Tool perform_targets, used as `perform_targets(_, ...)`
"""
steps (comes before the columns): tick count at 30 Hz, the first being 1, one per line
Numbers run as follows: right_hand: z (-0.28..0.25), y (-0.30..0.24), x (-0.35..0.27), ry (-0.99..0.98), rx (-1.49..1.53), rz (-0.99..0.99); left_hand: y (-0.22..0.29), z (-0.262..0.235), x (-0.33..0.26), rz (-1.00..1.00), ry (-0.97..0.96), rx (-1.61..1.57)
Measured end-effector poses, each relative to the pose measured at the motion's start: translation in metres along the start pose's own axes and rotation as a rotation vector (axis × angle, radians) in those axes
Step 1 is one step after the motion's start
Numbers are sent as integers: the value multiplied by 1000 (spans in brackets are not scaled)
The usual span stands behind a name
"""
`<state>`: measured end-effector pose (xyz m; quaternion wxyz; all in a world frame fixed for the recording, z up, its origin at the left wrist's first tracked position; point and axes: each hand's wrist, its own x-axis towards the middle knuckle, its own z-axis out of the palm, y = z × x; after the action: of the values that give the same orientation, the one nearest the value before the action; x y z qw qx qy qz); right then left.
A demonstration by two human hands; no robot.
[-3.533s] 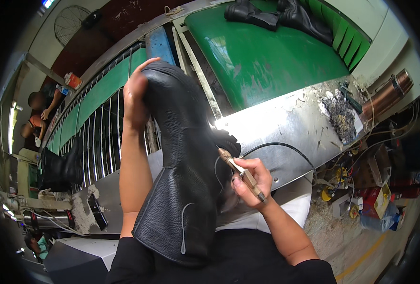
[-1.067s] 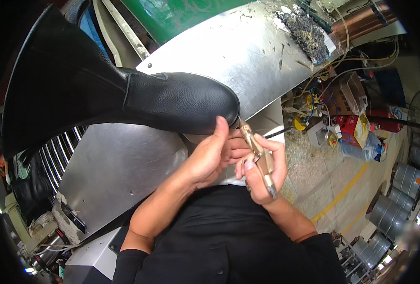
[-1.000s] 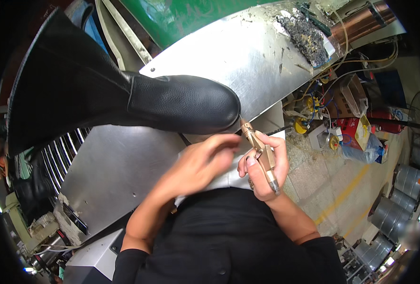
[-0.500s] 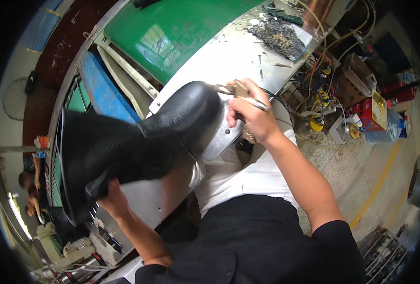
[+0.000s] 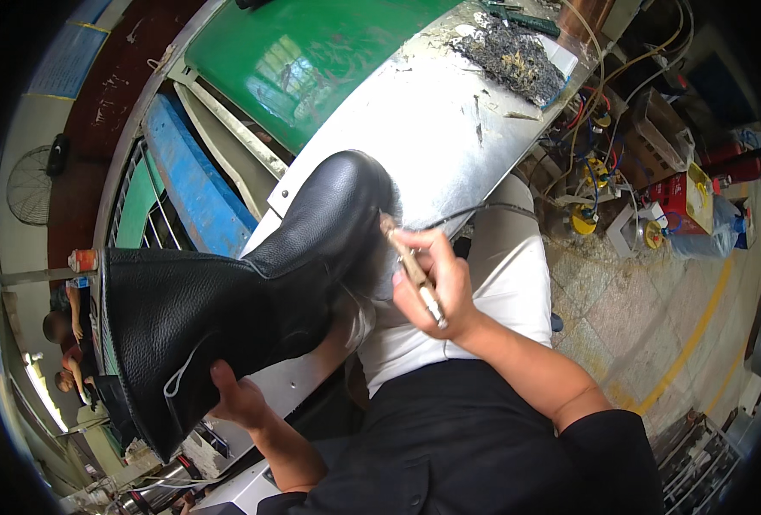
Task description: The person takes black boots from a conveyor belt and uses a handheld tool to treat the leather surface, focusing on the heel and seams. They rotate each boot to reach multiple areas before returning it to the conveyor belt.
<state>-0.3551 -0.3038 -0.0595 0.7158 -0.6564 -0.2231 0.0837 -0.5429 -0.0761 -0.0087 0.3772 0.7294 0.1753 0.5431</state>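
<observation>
A black grained leather boot [image 5: 312,227] lies across the metal table, its toe toward the far side and its wide shaft toward the left. My left hand [image 5: 239,399] grips the shaft's lower edge, thumb on the near side, the other fingers mostly hidden. A thin pale loop [image 5: 177,378] shows on the shaft beside it. My right hand [image 5: 443,287] pinches a brass-coloured, pen-shaped brush [image 5: 416,273]. Its brownish tip is at the boot's lower edge near the toe. A dark hose [image 5: 483,207] runs behind that hand.
Beyond the boot stretches the silvery tabletop [image 5: 406,112] with a green sheet [image 5: 312,60]. A clump of dark, glue-like residue [image 5: 513,62] sits at the far right. Hoses, yellow-capped fittings and a red box [image 5: 688,202] stand right of the table. Other people are far left.
The boot has turned, its shaft swinging lower and its side coming more into view. My right hand has come down, and the brush tip has shifted from the toe's far end to its lower edge.
</observation>
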Motion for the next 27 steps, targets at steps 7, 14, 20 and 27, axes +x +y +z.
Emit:
perform_targets(7,-36,-12,2,-350,139,-46,-4,-22,10,-161,-34,-214)
perform_targets(14,-105,20,140,233,208,-116,-12,17,129,-626,12,-464)
perform_targets(20,-107,41,174,438,94,-30,-45,133,278,-557,-253,-324)
perform_targets(27,-109,32,173,414,268,0,34,340,370,-93,-331,-281)
